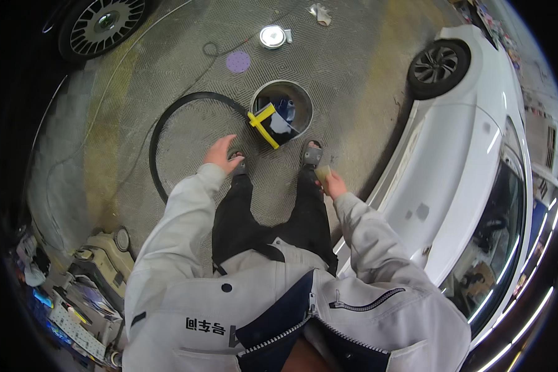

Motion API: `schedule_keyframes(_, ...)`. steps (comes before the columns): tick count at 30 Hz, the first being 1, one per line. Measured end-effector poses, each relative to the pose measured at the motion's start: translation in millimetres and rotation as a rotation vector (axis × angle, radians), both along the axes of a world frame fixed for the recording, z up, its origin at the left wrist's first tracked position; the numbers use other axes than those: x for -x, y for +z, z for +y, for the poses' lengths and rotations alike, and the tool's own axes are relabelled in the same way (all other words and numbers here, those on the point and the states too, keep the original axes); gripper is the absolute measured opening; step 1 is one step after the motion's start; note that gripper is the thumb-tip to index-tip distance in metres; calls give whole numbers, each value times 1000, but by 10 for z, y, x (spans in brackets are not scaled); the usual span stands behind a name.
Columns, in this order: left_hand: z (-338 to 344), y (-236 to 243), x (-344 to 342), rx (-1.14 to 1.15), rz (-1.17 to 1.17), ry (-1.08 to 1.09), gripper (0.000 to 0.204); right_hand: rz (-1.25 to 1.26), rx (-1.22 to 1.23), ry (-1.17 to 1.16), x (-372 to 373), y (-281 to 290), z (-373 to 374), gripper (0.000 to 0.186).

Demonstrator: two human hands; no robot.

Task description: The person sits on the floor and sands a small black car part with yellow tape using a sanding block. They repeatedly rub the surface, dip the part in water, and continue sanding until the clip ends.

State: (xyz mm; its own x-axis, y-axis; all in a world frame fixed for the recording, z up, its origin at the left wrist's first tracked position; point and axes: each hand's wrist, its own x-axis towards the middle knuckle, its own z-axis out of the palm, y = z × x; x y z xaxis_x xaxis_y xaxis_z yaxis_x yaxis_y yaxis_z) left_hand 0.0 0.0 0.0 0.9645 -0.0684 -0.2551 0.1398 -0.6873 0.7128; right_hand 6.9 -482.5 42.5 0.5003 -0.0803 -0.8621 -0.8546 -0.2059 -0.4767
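Note:
My left hand (222,154) is held out over the floor with its fingers apart, and nothing is in it. My right hand (335,185) grips a small, flat, tan piece (323,174) by my right leg; I cannot tell whether it is a sanding pad or a sponge. Just beyond my feet stands a round grey bucket (309,99). On its near rim lies a black piece with a yellow T-shaped edge (265,129), tilted toward me. Dark blue and whitish things inside the bucket are too unclear to name.
A black hose (157,139) curves across the floor left of the bucket. Beyond lie a purple disc (237,61), a round white-topped tin (272,37) and a crumpled scrap (320,14). A white car (434,173) stands close on my right. A wheel (105,26) is at far left.

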Motion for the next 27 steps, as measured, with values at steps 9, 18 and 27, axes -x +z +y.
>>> schedule_keyframes(9,-1227,-537,-700,-183,18,133,129,65,-273,430,-2440,-1177,431,44)
schedule_keyframes(18,-1744,-1789,-663,-281,-139,319,124,-242,40,1122,-3136,-2994,1588,60)
schedule_keyframes(27,-1887,-2319,-566,-229,-449,433,131,-707,582,1554,-3064,-4402,1903,53)
